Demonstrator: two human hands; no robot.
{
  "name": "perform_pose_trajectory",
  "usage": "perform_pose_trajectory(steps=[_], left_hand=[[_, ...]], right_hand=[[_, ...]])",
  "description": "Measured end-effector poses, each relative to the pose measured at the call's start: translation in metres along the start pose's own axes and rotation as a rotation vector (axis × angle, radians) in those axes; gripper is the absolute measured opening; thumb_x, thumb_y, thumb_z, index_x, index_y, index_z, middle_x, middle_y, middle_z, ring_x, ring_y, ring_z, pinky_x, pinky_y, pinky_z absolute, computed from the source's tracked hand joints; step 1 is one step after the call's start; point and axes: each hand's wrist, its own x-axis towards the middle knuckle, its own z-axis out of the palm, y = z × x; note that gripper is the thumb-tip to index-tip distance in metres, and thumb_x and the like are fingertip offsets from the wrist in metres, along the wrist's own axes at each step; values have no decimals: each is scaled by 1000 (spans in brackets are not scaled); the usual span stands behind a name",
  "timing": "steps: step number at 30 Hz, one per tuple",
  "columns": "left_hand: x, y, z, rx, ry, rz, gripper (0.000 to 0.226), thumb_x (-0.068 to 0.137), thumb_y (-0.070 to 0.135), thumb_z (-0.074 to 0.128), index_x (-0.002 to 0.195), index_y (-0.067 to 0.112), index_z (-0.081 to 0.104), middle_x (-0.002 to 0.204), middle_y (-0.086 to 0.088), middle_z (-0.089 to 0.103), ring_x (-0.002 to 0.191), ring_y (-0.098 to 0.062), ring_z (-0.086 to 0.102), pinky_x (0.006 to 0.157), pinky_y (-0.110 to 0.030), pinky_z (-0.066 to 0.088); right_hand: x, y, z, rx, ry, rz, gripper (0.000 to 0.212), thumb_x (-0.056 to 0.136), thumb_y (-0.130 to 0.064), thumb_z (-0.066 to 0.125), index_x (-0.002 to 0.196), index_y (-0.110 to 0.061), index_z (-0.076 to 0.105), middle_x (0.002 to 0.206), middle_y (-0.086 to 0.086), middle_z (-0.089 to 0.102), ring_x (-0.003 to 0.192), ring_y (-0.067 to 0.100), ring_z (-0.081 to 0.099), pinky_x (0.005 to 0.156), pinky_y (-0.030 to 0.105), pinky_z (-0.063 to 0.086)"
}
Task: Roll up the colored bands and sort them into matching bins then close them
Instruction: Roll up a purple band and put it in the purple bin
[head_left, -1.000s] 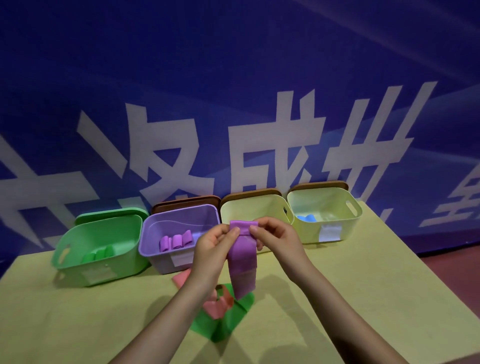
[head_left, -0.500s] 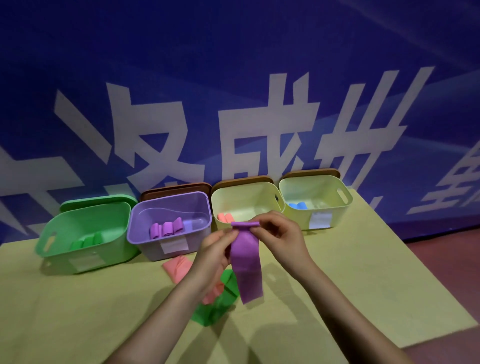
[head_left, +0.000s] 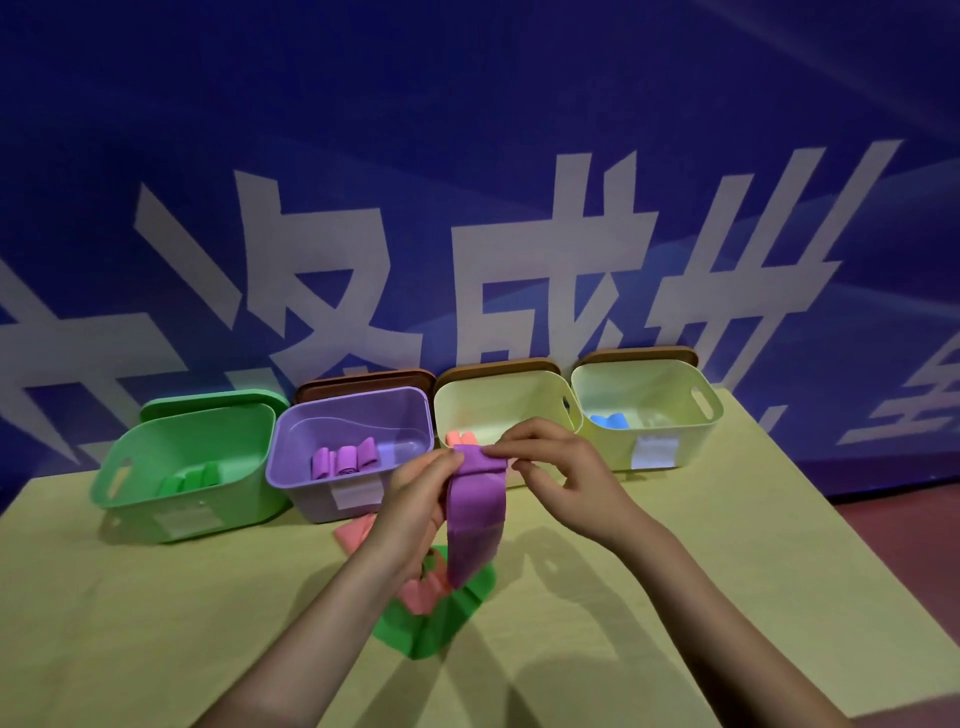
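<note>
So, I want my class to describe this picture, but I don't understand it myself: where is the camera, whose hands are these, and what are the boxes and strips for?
The camera sits on a person's head and looks forward and down, so the two bare arms reaching in from below belong to the wearer. There is no machine here.

The left hand and right hand pinch the top of a purple band, which is partly rolled there; its free end hangs down.

On the yellow-green table, more loose bands lie under the hands: a green band and pink bands.

Four open bins stand in a row at the back. The green bin holds green rolls, the purple bin purple rolls, one pale bin pink rolls, the far-right bin blue rolls. Lids lean behind them.
</note>
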Motion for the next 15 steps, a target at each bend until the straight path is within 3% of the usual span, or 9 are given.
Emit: perform_pose_trajectory(steps=[3, 5, 9, 15], left_hand=[[-2, -5, 2, 50, 8, 41, 20, 96, 5, 49, 89, 7, 67, 84, -10, 66, 79, -21, 60, 73, -32, 46], [-3, -10, 3, 102, -7, 73, 24, 96, 6, 49, 85, 12, 69, 81, -7, 67, 81, -23, 59, 74, -35, 45], [-9, -17, 5, 245, -16, 148, 27, 96, 7, 50, 82, 18, 70, 80, -4, 68, 83, -24, 59, 78, -37, 45], [-10, -19, 8, 432, -33, 312, 24, 96, 11, 51, 85, 25, 67, 81, 6, 68, 80, -10, 60, 73, -29, 46]], right_hand=[[-5, -11, 9, 287, 134, 266, 25, 94, -10, 52, 110, -20, 68, 93, -7, 64, 80, 5, 62, 75, 21, 50], [-7, -16, 15, 375, 179, 406, 15, 95, -12, 57, 103, -17, 69, 78, -7, 65, 67, 6, 59, 65, 21, 50], [-13, -16, 21, 326, 167, 453, 15, 89, -8, 64, 75, -14, 68, 52, -9, 56, 50, 5, 50, 54, 18, 42], [-15, -13, 27, 309, 302, 492, 21, 86, -11, 69, 66, -16, 62, 52, -7, 54, 52, 9, 49, 54, 24, 40]])
